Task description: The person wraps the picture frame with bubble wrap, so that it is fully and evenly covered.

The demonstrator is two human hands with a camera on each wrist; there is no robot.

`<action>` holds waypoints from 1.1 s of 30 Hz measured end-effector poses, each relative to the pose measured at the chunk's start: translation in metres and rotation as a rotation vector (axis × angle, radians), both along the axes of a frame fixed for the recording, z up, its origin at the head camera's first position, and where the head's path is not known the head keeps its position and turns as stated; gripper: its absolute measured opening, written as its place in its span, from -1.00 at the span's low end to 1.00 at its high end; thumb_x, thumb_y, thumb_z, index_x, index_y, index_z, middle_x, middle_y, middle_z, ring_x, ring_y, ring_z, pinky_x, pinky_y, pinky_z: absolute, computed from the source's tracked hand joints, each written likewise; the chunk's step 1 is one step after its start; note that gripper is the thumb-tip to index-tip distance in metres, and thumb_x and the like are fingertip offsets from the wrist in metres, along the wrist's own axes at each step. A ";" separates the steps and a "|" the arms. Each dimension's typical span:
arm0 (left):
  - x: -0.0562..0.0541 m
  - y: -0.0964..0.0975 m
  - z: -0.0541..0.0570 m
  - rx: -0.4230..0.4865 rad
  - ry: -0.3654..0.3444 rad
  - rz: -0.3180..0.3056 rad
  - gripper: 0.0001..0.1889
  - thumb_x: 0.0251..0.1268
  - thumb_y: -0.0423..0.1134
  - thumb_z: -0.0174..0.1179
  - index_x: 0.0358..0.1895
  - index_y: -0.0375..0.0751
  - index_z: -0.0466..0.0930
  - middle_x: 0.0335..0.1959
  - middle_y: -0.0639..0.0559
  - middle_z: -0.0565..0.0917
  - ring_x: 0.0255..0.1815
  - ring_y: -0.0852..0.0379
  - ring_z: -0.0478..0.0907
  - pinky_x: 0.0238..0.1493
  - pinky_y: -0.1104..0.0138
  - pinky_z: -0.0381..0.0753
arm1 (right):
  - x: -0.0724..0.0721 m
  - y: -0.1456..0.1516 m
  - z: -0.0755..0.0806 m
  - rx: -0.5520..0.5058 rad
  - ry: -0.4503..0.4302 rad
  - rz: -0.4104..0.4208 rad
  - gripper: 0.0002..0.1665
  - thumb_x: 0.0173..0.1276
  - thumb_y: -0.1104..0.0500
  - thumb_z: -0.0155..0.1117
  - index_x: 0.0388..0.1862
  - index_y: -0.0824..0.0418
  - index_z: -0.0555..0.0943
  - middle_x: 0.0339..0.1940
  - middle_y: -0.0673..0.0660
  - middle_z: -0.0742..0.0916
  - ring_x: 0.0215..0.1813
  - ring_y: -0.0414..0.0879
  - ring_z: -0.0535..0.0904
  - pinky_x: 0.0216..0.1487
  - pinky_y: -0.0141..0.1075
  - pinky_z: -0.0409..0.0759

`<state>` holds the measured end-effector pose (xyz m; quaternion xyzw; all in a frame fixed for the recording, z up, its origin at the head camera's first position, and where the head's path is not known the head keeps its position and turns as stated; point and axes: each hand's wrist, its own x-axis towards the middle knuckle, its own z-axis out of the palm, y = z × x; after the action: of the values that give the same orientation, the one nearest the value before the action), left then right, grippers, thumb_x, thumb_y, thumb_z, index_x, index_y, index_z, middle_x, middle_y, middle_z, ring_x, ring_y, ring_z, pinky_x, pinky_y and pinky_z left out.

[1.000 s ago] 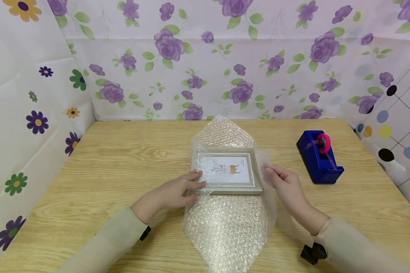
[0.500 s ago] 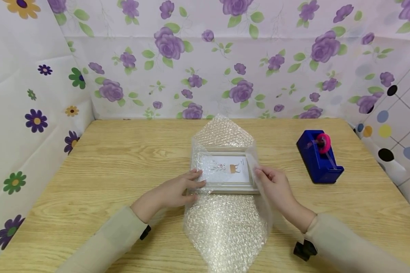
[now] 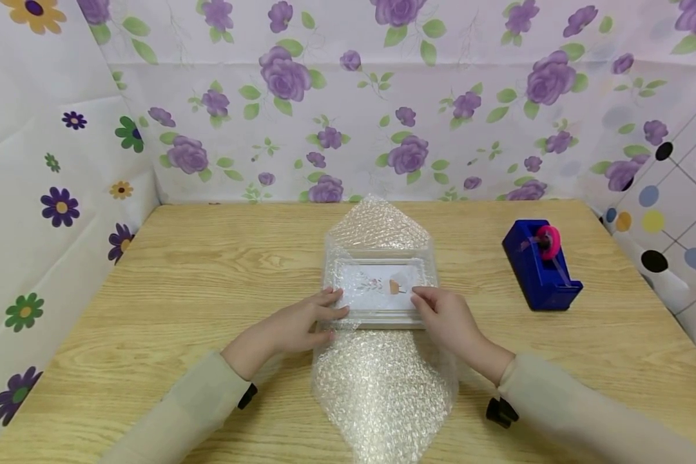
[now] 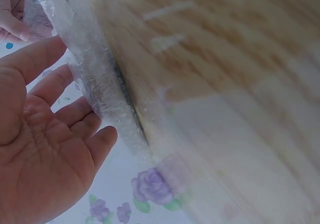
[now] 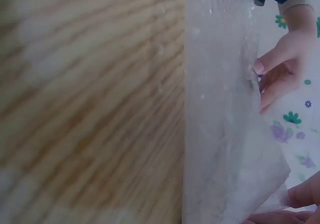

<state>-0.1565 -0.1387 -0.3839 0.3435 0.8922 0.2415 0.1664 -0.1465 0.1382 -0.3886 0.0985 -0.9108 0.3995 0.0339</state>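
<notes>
A picture frame (image 3: pixel 383 316) with a small floral print lies flat on a sheet of clear bubble wrap (image 3: pixel 383 380). Side flaps of the wrap cover its left and right parts. My left hand (image 3: pixel 290 327) rests on the left flap at the frame's edge, fingers spread and fairly straight; the left wrist view shows its palm (image 4: pixel 50 149) beside the wrap. Between thumb and fingertips, my right hand (image 3: pixel 454 322) pinches the tip of the right flap above the print. In the right wrist view that flap (image 5: pixel 220 109) rises from the table, pulled toward the right hand (image 5: pixel 307 196).
A blue tape dispenser (image 3: pixel 542 277) with a pink-cored roll (image 3: pixel 550 242) stands at the right on the wooden table (image 3: pixel 238 251). Pointed ends of the wrap extend behind and in front of the frame. Flowered cloth (image 3: pixel 336 116) hangs along the back.
My right hand has moved left, folding the right flap of bubble wrap over the frame's right side. The left hand has stayed in place on the left flap.
</notes>
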 end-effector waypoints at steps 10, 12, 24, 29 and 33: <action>0.001 0.000 -0.002 0.001 0.038 -0.002 -0.50 0.31 -0.30 0.16 0.30 -0.33 0.38 0.46 -0.33 0.13 0.50 -0.28 -0.02 0.42 -0.08 0.11 | 0.005 -0.010 -0.005 0.119 -0.004 0.085 -0.63 0.36 0.23 0.19 0.03 0.48 0.59 -0.85 -0.09 0.33 -0.76 -0.29 0.15 -0.72 -0.44 0.26; 0.002 0.000 -0.003 0.005 0.040 0.000 -0.50 0.30 -0.30 0.17 0.30 -0.33 0.38 0.46 -0.32 0.13 0.49 -0.28 -0.02 0.42 -0.08 0.10 | 0.006 -0.012 -0.006 0.148 -0.003 0.097 -0.64 0.35 0.24 0.19 0.02 0.47 0.59 -0.86 -0.09 0.34 -0.77 -0.29 0.14 -0.73 -0.45 0.26; 0.003 0.000 -0.002 -0.014 0.003 0.049 -0.50 0.34 -0.32 -0.06 0.35 -0.23 0.32 0.51 -0.17 0.06 0.54 -0.14 -0.13 0.48 -0.02 -0.01 | 0.001 -0.005 -0.008 0.229 0.049 0.210 -0.76 0.33 0.18 0.22 -0.17 0.32 0.69 -0.29 0.19 0.77 -0.26 -0.03 0.69 -0.14 -0.18 0.69; 0.001 -0.004 -0.002 -0.039 0.011 0.022 -0.49 0.39 -0.47 -0.17 0.39 -0.17 0.29 0.52 -0.14 0.04 0.55 -0.12 -0.13 0.48 -0.03 0.00 | -0.005 0.006 -0.005 0.249 0.011 0.317 -0.66 0.31 0.31 0.03 -0.03 0.37 0.65 -0.04 0.30 0.71 0.00 0.11 0.63 0.03 -0.06 0.62; -0.001 -0.005 -0.005 -0.045 0.069 -0.025 -0.48 0.38 -0.53 -0.13 0.38 -0.17 0.31 0.50 -0.19 0.11 0.53 -0.15 -0.05 0.45 -0.02 0.09 | -0.015 0.020 -0.004 0.283 0.024 0.461 -0.65 0.19 0.38 0.04 -0.07 0.34 0.64 -0.16 0.19 0.72 -0.16 -0.05 0.57 -0.13 -0.19 0.60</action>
<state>-0.1571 -0.1441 -0.3891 0.3588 0.8983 0.2071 0.1464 -0.1620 0.1581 -0.3927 0.3119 -0.9106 0.2642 -0.0614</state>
